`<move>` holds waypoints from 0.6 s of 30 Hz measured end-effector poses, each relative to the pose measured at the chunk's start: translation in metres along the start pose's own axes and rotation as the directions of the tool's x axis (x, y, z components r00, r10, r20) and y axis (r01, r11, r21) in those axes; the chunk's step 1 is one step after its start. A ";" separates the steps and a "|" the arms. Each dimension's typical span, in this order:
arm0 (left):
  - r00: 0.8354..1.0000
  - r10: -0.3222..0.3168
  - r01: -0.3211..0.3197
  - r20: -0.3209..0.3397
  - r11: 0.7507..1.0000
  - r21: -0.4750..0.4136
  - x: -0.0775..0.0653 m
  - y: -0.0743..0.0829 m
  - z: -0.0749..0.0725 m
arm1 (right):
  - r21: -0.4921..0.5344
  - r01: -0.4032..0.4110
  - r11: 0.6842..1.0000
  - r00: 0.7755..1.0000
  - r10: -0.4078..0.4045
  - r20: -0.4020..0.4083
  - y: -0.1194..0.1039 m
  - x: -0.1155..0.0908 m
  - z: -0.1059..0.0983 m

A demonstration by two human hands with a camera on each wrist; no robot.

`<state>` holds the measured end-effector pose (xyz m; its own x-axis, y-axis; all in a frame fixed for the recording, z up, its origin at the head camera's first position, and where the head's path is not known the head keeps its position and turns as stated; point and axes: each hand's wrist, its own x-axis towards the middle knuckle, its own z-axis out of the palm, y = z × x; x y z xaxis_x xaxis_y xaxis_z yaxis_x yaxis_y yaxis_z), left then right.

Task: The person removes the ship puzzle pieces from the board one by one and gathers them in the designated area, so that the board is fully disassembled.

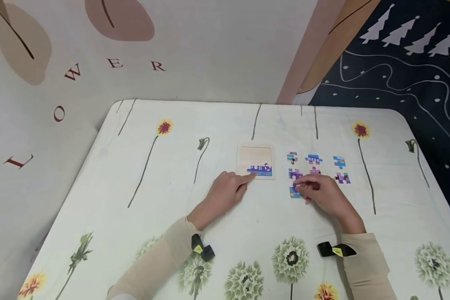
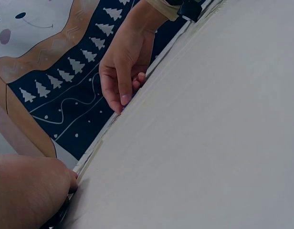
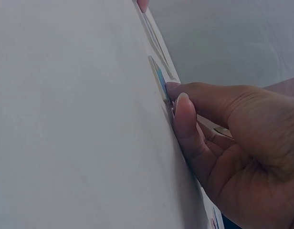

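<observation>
A square wooden puzzle tray [image 1: 256, 153] lies on the table, with joined purple and blue pieces [image 1: 263, 170] along its bottom edge. My left hand [image 1: 225, 191] reaches to the tray's lower left, its straight index finger touching the joined pieces. To the right, my right hand [image 1: 324, 195] pinches a purple and blue puzzle piece [image 1: 294, 193] at its edge, low over the table. In the right wrist view, thumb and forefinger meet at that piece [image 3: 160, 78]; the fingers partly cover it. Another piece [image 1: 315, 170] is partly hidden behind the right hand.
Several loose puzzle pieces lie in rows right of the tray, among them a blue one [image 1: 313, 159] and a pink and purple one [image 1: 342, 178]. A flower-print cloth [image 1: 180, 166] covers the table. A wall stands along its far edge.
</observation>
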<state>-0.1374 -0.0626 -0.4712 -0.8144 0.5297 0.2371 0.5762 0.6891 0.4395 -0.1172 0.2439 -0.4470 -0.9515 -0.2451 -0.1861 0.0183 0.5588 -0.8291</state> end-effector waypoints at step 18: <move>0.999 -0.038 0.038 0.013 0.999 -0.009 -0.001 0.003 -0.003 | -0.108 0.190 0.976 0.978 -0.197 -0.064 -0.055 0.022 0.020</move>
<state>-0.1349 -0.0628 -0.4683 -0.8344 0.5098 0.2094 0.5445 0.7043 0.4555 -0.1332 0.1921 -0.4157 -0.9541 -0.2989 0.0153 -0.1958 0.5847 -0.7872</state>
